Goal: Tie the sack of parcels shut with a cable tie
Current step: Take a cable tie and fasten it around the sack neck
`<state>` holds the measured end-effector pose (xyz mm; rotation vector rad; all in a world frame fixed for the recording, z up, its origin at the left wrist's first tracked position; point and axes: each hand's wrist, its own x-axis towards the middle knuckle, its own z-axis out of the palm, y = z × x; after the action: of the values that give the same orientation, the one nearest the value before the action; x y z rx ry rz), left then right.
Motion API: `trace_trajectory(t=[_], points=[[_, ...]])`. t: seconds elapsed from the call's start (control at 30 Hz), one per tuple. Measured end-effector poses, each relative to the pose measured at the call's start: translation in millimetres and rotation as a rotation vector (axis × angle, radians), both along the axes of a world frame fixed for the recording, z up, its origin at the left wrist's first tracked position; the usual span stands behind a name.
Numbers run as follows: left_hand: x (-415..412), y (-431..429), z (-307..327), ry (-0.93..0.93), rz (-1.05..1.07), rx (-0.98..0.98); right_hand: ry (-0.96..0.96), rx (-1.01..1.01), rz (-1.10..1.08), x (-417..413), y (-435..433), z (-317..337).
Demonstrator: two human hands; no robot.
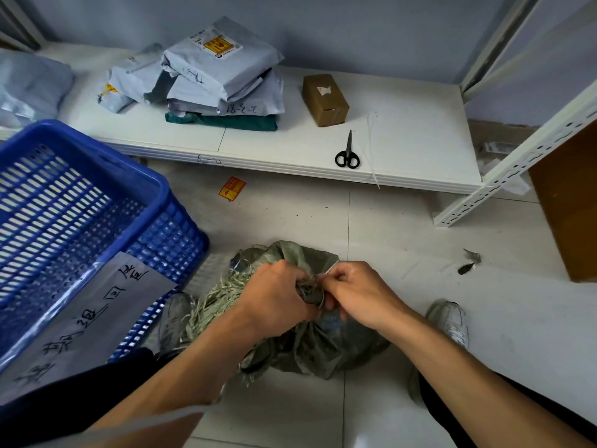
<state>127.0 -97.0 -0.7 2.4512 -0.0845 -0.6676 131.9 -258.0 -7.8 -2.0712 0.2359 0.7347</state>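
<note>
A grey-green woven sack [323, 347] stands on the floor between my feet, its mouth gathered into a bunch with frayed strands spilling to the left. My left hand [274, 297] grips the bunched neck of the sack. My right hand [352, 292] pinches a thin white cable tie [332, 268] that loops around the neck right beside my left hand. Most of the tie is hidden under my fingers. More white cable ties [371, 140] lie on the low shelf at the back.
A blue plastic crate [80, 215] with a handwritten paper label stands at my left. The low white shelf [290, 150] holds stacked grey parcel bags [223, 79], a small brown box [324, 100] and black scissors [347, 155]. A shelf upright [504, 176] and a brown panel stand right.
</note>
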Motion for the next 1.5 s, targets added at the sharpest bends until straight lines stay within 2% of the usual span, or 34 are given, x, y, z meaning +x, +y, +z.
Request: trace_trajectory(t=[0.57, 0.87, 1.33, 1.5], points=[[-1, -2, -12, -0.185, 0.020, 0.034, -0.147, -0.079, 0.044, 1, -4, 3], [2, 0, -10, -0.117, 0.020, 0.021, -0.190, -0.116, 0.081, -1, -2, 7], [6, 5, 0, -0.064, 0.073, -0.039, -0.351, -0.154, -0.076, 17, -29, 16], [1, 2, 4, -0.121, -0.017, 0.048, -0.327, -0.099, -0.093, 16, -27, 15]])
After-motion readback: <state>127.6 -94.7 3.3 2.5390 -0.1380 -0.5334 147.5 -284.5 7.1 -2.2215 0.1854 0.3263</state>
